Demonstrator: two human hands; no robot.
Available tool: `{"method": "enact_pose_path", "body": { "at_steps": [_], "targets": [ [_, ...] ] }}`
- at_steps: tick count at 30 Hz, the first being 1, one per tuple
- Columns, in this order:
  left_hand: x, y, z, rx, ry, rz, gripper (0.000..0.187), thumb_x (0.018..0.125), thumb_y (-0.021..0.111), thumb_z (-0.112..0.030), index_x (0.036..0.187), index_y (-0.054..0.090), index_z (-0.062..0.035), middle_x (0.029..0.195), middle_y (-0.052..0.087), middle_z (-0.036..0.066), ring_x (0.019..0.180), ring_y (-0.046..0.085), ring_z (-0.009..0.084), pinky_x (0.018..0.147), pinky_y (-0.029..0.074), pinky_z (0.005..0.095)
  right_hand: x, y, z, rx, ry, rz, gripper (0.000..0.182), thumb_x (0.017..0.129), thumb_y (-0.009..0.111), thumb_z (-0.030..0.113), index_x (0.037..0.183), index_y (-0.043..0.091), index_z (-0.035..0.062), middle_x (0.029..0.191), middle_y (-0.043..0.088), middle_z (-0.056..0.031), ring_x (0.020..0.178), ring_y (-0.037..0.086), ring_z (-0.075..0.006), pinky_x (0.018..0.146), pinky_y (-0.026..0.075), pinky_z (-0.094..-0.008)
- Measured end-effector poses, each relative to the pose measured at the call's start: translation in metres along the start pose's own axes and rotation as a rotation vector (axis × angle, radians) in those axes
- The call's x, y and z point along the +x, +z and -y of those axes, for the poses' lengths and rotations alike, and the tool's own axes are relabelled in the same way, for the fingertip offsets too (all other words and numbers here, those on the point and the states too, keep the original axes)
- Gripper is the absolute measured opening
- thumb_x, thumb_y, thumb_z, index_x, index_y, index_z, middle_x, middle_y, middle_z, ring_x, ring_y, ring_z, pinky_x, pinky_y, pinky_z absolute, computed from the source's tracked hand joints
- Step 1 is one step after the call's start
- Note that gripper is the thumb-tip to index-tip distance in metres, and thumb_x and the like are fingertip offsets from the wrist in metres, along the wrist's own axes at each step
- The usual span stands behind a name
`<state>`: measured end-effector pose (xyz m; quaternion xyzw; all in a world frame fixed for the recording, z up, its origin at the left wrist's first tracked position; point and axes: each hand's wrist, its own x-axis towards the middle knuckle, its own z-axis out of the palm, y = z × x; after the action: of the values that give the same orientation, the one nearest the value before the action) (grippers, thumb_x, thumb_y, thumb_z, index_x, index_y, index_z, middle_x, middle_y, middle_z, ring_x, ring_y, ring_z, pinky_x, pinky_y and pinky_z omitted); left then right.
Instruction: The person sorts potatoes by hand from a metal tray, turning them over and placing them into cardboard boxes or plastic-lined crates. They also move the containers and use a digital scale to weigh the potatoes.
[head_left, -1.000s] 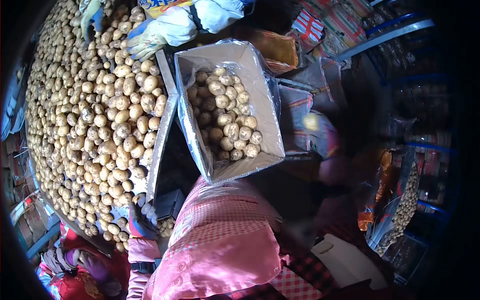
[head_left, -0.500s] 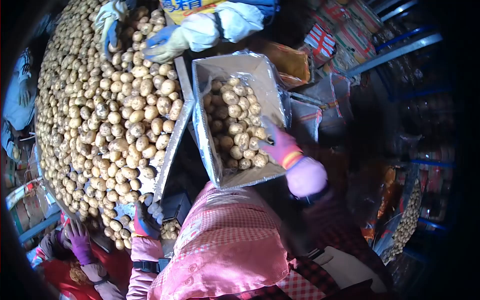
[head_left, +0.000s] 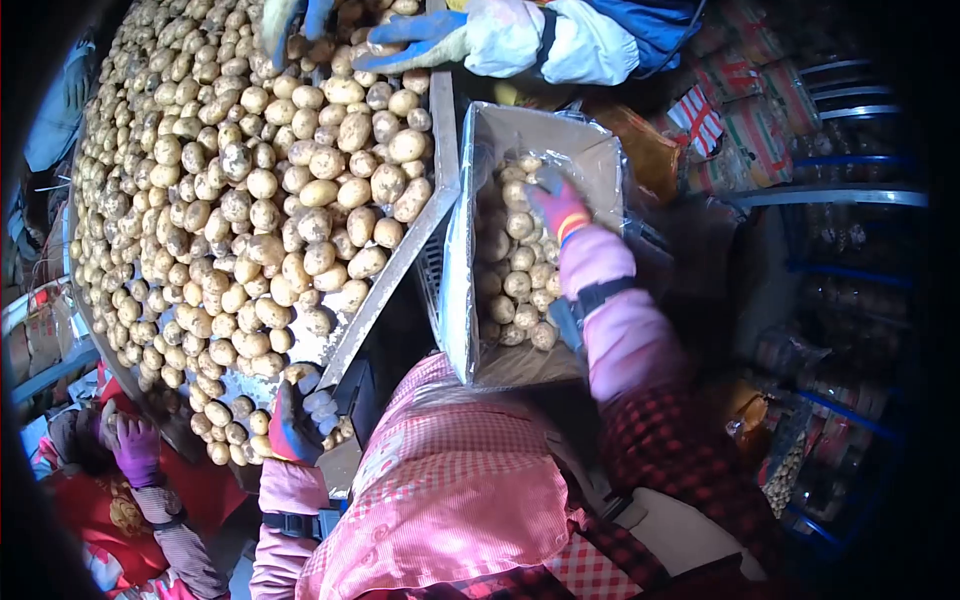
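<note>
My right hand (head_left: pixel 557 203), in a purple-and-grey glove with an orange cuff, reaches into a plastic-lined cardboard box (head_left: pixel 470 230). Its fingers stretch over the potatoes (head_left: pixel 522 258) at the far side of the box, with no potato visibly gripped. At the near corner of the sorting table, my left hand (head_left: pixel 297 422) wears a red, blue and grey glove. Its thumb and fingers stand apart beside the table's metal rim (head_left: pixel 385 290), close to loose potatoes (head_left: pixel 268 312).
Co-workers' gloved hands (head_left: pixel 415 42) reach over the potatoes at the far end. A purple-gloved hand (head_left: pixel 137 450) belongs to a person at lower left. A dark container (head_left: pixel 355 400) sits below the rim. Stacked cartons (head_left: pixel 755 125) and metal rails (head_left: pixel 830 197) stand at right.
My right hand has moved from the right side of the box towards its far end. The view has shifted, and the far co-worker's hands have moved over the potatoes.
</note>
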<state>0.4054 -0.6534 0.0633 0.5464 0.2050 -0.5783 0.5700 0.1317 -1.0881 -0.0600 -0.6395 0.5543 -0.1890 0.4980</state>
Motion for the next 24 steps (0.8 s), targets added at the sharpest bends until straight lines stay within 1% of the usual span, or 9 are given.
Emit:
{"method": "enact_pose_path", "body": {
  "at_steps": [5,8,10,13,16,18,20,21,24],
  "targets": [
    [0.006,-0.011,-0.001,-0.055,-0.041,0.105,0.051,0.097,0.043,-0.054,0.117,0.054,-0.0084,0.072,0.045,-0.003,0.061,0.043,0.0119,0.052,0.036,0.0255,-0.018,0.027,0.044,-0.923,0.031,0.204,0.072,0.081,0.061,0.044,0.143,0.039,0.0154,0.156,0.019,-0.0143,0.139,0.022,-0.0451,0.109,0.034,-0.0499],
    [0.004,-0.007,-0.004,-0.041,-0.049,0.079,0.050,0.097,0.043,-0.054,0.117,0.054,-0.0090,0.070,0.040,-0.004,0.061,0.039,0.0124,0.052,0.032,0.0264,-0.092,0.088,-0.024,-1.677,-0.128,0.558,0.055,0.089,0.049,0.036,0.135,0.051,0.0069,0.152,0.027,-0.0161,0.142,0.011,-0.0489,0.111,0.016,-0.0664],
    [0.004,-0.007,-0.003,-0.057,-0.051,0.078,0.050,0.097,0.043,-0.054,0.116,0.054,-0.0091,0.070,0.040,-0.004,0.061,0.039,0.0123,0.051,0.032,0.0260,-0.140,0.064,0.061,-1.663,-0.135,1.239,0.053,0.087,0.050,0.041,0.128,0.058,0.0070,0.130,0.054,-0.0160,0.135,0.033,-0.0376,0.111,0.022,-0.0616],
    [0.005,-0.008,-0.001,-0.071,-0.032,0.121,0.049,0.097,0.044,-0.054,0.114,0.055,-0.0098,0.069,0.041,-0.004,0.059,0.039,0.0119,0.050,0.031,0.0254,-0.174,0.028,0.005,-1.136,-0.212,1.036,0.046,0.088,0.051,0.039,0.126,0.060,0.0144,0.121,0.060,-0.0129,0.127,0.043,-0.0312,0.108,0.031,-0.0561],
    [0.000,0.001,-0.002,0.006,-0.001,0.014,0.048,0.097,0.044,-0.054,0.113,0.055,-0.0102,0.070,0.041,-0.004,0.060,0.039,0.0116,0.049,0.031,0.0258,-0.170,-0.001,0.005,-0.623,-0.154,1.262,0.040,0.088,0.052,0.034,0.125,0.061,0.0203,0.128,0.056,-0.0104,0.128,0.040,-0.0327,0.103,0.036,-0.0539],
    [-0.001,0.005,-0.004,0.003,0.008,0.058,0.047,0.096,0.045,-0.054,0.110,0.054,-0.0107,0.070,0.040,-0.004,0.060,0.039,0.0113,0.049,0.031,0.0259,-0.163,-0.024,0.017,-0.349,0.418,1.050,0.041,0.088,0.053,0.032,0.127,0.060,0.0198,0.132,0.054,-0.0080,0.130,0.038,-0.0305,0.101,0.038,-0.0503],
    [0.000,-0.001,0.000,-0.003,0.016,0.096,0.045,0.096,0.045,-0.054,0.108,0.054,-0.0111,0.069,0.039,-0.004,0.060,0.038,0.0110,0.049,0.031,0.0259,-0.158,-0.046,-0.023,-1.219,-0.852,0.790,0.041,0.090,0.052,0.035,0.127,0.060,0.0204,0.131,0.056,-0.0050,0.125,0.046,-0.0261,0.100,0.041,-0.0446],
    [0.005,-0.010,0.002,-0.074,-0.025,0.213,0.043,0.096,0.046,-0.053,0.106,0.052,-0.0119,0.069,0.037,-0.005,0.060,0.038,0.0106,0.049,0.031,0.0256,-0.174,-0.043,-0.041,-1.250,-0.402,0.673,0.041,0.090,0.052,0.040,0.125,0.061,0.0199,0.125,0.060,-0.0076,0.115,0.057,-0.0261,0.102,0.041,-0.0417],
    [0.004,-0.006,-0.003,-0.183,-0.049,0.379,0.037,0.096,0.049,-0.051,0.098,0.048,-0.0143,0.070,0.033,-0.006,0.060,0.035,0.0090,0.050,0.029,0.0240,-0.152,-0.032,-0.026,-1.415,-0.024,0.962,0.045,0.091,0.048,0.045,0.127,0.057,0.0204,0.121,0.063,-0.0087,0.111,0.060,-0.0292,0.097,0.043,-0.0439]
  ]
}}
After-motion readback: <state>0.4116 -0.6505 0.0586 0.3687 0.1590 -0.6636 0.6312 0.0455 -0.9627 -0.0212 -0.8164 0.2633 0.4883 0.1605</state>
